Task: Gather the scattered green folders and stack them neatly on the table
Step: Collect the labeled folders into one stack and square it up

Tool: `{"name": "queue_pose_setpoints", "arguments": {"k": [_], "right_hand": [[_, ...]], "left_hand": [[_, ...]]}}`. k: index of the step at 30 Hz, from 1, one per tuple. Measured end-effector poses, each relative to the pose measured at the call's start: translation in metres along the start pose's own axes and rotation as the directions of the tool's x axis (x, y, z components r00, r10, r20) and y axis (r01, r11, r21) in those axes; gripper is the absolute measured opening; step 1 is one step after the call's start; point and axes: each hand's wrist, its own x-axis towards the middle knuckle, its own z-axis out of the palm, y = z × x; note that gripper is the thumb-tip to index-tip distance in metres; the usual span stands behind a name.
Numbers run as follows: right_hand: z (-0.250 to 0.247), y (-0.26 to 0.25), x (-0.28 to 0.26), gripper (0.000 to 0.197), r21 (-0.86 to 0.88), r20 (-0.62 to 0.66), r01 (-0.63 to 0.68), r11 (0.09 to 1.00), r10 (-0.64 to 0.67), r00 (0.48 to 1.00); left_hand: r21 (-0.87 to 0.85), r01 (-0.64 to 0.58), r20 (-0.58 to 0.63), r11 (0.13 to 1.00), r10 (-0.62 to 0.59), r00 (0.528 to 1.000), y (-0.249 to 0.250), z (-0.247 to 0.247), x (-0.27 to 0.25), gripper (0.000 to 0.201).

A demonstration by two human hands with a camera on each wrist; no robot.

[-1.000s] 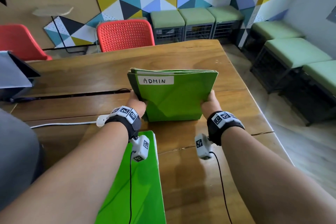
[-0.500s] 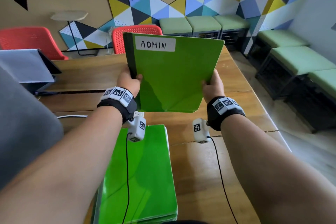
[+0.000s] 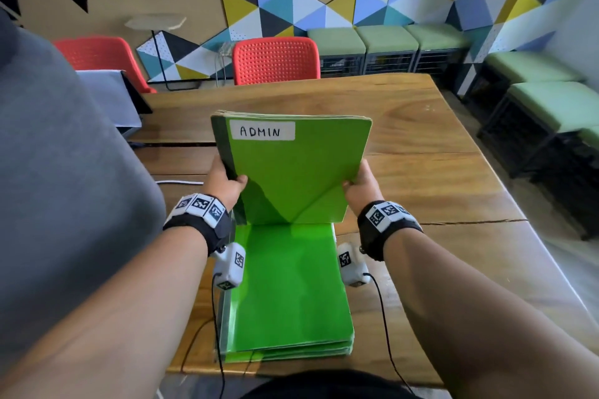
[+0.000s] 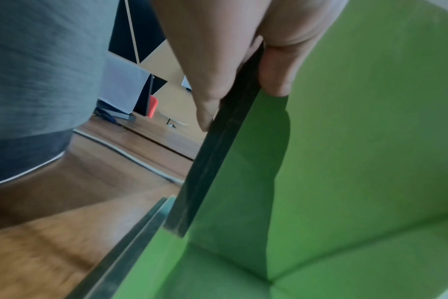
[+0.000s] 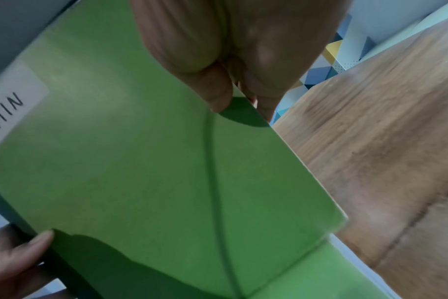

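Note:
A bundle of green folders (image 3: 291, 172), its front one labelled ADMIN, stands tilted on its lower edge. That edge rests on the far end of a flat stack of green folders (image 3: 288, 295) near the table's front edge. My left hand (image 3: 227, 183) grips the bundle's dark left spine (image 4: 225, 145), thumb in front. My right hand (image 3: 359, 185) pinches its right edge, with the thumb on the green cover (image 5: 146, 161). The wrist views show both grips close up.
The wooden table (image 3: 421, 146) stretches ahead and to the right. A white cable (image 3: 178, 182) lies left of the folders. A grey laptop-like device (image 3: 110, 100) sits at far left. Red chairs (image 3: 275, 58) stand behind the table, green stools (image 3: 534, 100) at right.
The bundle was raised off the table's middle, brought toward me, and lowered until its bottom edge met the flat stack. Both hands kept hold of its sides throughout.

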Motion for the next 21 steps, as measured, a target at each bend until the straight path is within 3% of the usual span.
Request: {"name": "queue_pose_setpoints", "arguments": {"k": [5, 8, 11, 13, 17, 19, 21], "right_hand": [[0.008, 0.006, -0.012, 0.053, -0.242, 0.065, -0.141, 0.96, 0.161, 0.985], [0.007, -0.001, -0.013, 0.05, -0.278, 0.013, -0.122, 0.953, 0.131, 0.991], [0.005, 0.0, -0.013, 0.046, -0.298, 0.023, -0.155, 0.942, 0.169, 0.985], [0.009, 0.011, -0.017, 0.043, -0.37, 0.095, -0.206, 0.906, 0.258, 0.962], [0.022, 0.039, -0.035, 0.025, -0.554, 0.245, -0.211, 0.805, 0.4, 0.883], [0.027, 0.049, -0.046, 0.022, -0.648, 0.287, -0.2, 0.735, 0.478, 0.83], [0.032, 0.051, -0.055, 0.026, -0.694, 0.318, -0.196, 0.693, 0.539, 0.78]], "left_hand": [[0.154, 0.119, 0.078, 0.981, -0.132, 0.988, -0.028, 0.013, -0.009, 0.042], [0.203, 0.135, 0.036, 0.97, -0.145, 0.989, -0.026, 0.014, -0.008, 0.033], [0.34, 0.194, 0.111, 0.92, -0.244, 0.963, -0.027, 0.01, -0.009, 0.051], [0.44, 0.247, 0.178, 0.863, -0.353, 0.918, -0.036, 0.008, -0.014, 0.064], [0.704, 0.239, 0.272, 0.669, -0.565, 0.779, -0.072, 0.01, -0.027, 0.066], [0.719, 0.26, 0.317, 0.645, -0.637, 0.702, -0.093, 0.012, -0.029, 0.066], [0.745, 0.241, 0.327, 0.623, -0.654, 0.682, -0.1, 0.012, -0.031, 0.07]]}}
